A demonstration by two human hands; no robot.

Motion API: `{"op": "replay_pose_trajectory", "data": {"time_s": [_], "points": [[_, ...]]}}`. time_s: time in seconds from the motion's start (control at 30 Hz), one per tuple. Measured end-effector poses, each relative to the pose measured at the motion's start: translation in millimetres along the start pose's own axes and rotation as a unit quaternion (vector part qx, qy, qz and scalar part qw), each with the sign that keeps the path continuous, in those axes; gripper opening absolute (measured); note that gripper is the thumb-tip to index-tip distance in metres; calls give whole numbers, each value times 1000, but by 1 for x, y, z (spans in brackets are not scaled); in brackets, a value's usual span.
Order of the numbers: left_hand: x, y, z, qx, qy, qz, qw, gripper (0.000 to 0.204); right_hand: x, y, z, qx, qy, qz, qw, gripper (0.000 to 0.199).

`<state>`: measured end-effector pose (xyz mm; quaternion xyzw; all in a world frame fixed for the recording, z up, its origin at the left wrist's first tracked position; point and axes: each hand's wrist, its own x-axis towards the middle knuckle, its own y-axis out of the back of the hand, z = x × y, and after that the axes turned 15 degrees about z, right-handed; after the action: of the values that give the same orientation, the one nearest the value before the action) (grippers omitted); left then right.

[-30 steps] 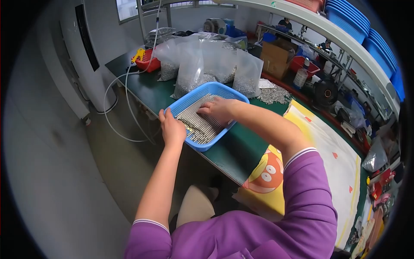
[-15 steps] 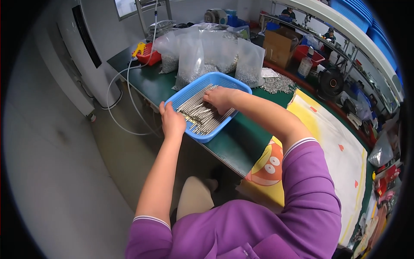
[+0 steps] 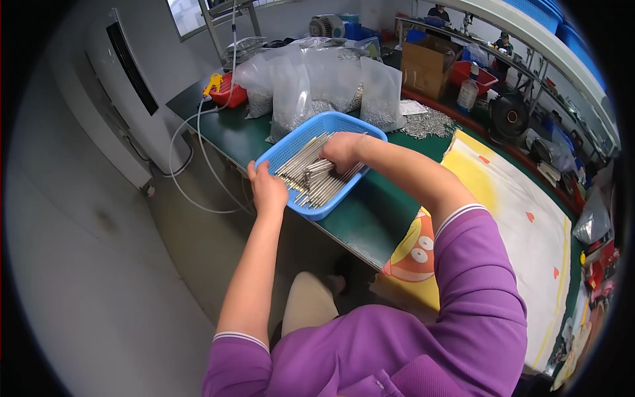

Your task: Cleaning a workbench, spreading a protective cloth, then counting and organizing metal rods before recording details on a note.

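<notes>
Where the fingers of the right hand (image 3: 340, 151) curl down into the blue basket (image 3: 281, 153), they close over a bundle of thin metal rods (image 3: 311, 177); how tightly they grip cannot be told, since the knuckles hide the fingertips. The rods lie heaped inside the basket, directly beneath and just ahead of this hand, their long axis running diagonally from the basket's near corner toward its far corner. The left hand (image 3: 267, 190) sits at the basket's near-left rim, fingers bent over the edge and touching it, holding no rod. Of the two, the right hand is the nearer to the rods, being among them. Behind the basket stand clear plastic bags (image 3: 311, 83) of small metal parts on the green table (image 3: 357, 221).
</notes>
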<state>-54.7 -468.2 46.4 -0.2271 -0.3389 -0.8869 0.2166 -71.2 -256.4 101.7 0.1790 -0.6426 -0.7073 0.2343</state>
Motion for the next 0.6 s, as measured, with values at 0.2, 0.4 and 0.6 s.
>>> {"op": "replay_pose_trajectory", "data": {"time_s": [0.2,0.4,0.6], "points": [[4,3,0,6,3,7,1000,36,-5,-3,-7,25,-37,47,998,34],[2,3,4,1,8,8,1000,36,-4,-8,-7,9,-3,98,995,26],[-2,-13,-1,-17,-24,13,999,38,-22,-6,0,-105,57,214,970,16]]}}
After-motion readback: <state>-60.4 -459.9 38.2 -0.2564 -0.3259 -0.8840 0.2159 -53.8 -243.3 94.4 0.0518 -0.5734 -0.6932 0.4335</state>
